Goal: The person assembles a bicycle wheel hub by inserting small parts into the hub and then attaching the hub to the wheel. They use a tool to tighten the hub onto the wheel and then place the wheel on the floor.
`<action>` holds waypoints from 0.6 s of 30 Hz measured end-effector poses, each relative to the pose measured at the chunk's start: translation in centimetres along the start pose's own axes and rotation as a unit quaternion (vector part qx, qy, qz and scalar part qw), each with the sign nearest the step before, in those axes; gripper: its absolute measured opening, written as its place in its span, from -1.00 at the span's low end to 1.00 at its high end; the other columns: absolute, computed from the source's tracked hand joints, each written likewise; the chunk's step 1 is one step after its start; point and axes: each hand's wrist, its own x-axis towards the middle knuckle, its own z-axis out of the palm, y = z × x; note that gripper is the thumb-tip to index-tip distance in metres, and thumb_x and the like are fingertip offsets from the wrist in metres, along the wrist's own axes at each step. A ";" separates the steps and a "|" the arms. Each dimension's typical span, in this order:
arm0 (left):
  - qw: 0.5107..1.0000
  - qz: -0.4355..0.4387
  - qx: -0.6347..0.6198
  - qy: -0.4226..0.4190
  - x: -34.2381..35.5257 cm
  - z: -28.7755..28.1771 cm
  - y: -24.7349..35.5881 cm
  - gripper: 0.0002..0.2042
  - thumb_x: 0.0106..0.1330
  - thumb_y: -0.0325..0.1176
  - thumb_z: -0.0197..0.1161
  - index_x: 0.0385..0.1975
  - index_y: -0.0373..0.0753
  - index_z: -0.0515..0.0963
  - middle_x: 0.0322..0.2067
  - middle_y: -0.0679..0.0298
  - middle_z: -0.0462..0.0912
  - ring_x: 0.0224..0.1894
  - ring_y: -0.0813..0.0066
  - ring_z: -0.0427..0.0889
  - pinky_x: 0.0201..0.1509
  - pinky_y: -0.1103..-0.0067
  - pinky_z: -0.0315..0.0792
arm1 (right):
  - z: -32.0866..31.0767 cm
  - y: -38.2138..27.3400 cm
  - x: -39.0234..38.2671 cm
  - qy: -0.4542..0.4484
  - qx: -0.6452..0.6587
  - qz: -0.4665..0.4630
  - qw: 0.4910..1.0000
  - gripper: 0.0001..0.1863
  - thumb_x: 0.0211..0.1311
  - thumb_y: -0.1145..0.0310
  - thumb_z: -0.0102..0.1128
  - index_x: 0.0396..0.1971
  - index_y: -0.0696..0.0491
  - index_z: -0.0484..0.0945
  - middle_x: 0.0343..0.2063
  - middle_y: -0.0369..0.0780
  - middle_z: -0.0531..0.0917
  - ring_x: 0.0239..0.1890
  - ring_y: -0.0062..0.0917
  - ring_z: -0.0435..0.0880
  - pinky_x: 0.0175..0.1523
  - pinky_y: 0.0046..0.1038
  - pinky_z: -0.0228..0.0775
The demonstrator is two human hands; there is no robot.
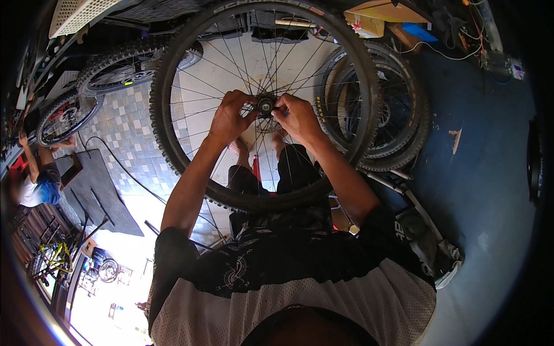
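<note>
A bicycle wheel (165, 95) with a knobby black tyre and thin spokes lies across my lap, its hub (265, 106) facing up at me. From the left, my left hand (233, 116) pinches the dark round end of the hub with thumb and fingers. My right hand (295, 115) closes on the hub's other side, thumb and fingertips against it. Both hands hold the same hub end. Whether a small loose part sits between the fingertips I cannot make out. Below the spokes show my knees and bare feet.
Several spare wheels and tyres (424, 124) lean together on the right by a dark blue wall (485, 173). On the left stand more bike wheels (124, 69), a dark mat (104, 187) and a black cable (130, 173). Another person (37, 179) crouches at the far left. Cardboard boxes (389, 10) sit top right.
</note>
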 end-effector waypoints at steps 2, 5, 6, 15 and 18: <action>1.000 -0.023 -0.014 -0.006 0.2 0.1 -0.2 -0.79 0.12 -0.49 0.52 -0.24 -0.27 0.74 -0.28 0.16 0.73 -0.18 0.21 0.68 -0.08 0.37 0.58 | 0.0 0.0 0.1 -0.005 -0.004 0.003 1.000 -0.77 0.19 0.39 0.47 -0.28 0.14 0.59 -0.40 -0.06 0.74 -0.29 -0.13 0.76 -0.14 -0.18 0.57; 0.998 -0.048 -0.025 -0.013 0.7 0.2 -0.6 -0.83 0.20 -0.49 0.47 -0.22 -0.28 0.74 -0.31 0.18 0.74 -0.27 0.30 0.68 -0.14 0.43 0.57 | -0.1 -0.1 0.2 -0.012 -0.013 0.008 1.000 -0.78 0.20 0.38 0.46 -0.28 0.14 0.59 -0.39 -0.05 0.74 -0.27 -0.10 0.76 -0.12 -0.17 0.57; 0.998 -0.055 -0.024 -0.013 0.9 0.3 -0.6 -0.85 0.22 -0.48 0.46 -0.22 -0.29 0.73 -0.32 0.17 0.74 -0.30 0.31 0.68 -0.16 0.44 0.57 | -0.1 -0.1 0.2 -0.014 -0.017 0.010 1.000 -0.78 0.21 0.38 0.45 -0.28 0.14 0.59 -0.38 -0.05 0.74 -0.26 -0.10 0.76 -0.11 -0.16 0.57; 0.991 -0.116 -0.016 -0.064 1.8 -0.2 -0.6 -0.84 0.25 -0.40 0.46 -0.22 -0.27 0.75 -0.29 0.16 0.78 -0.32 0.36 0.73 -0.15 0.47 0.61 | 0.0 -0.3 0.1 -0.009 -0.046 0.007 0.999 -0.81 0.24 0.43 0.43 -0.26 0.17 0.61 -0.38 -0.07 0.76 -0.31 -0.22 0.78 -0.16 -0.26 0.59; 0.989 -0.129 -0.015 -0.077 2.1 -0.4 -0.5 -0.84 0.26 -0.38 0.46 -0.21 -0.27 0.75 -0.30 0.15 0.79 -0.32 0.36 0.74 -0.14 0.47 0.61 | -0.1 -0.3 0.1 -0.009 -0.048 0.003 0.999 -0.78 0.23 0.40 0.44 -0.25 0.16 0.59 -0.36 -0.05 0.75 -0.26 -0.15 0.77 -0.11 -0.21 0.58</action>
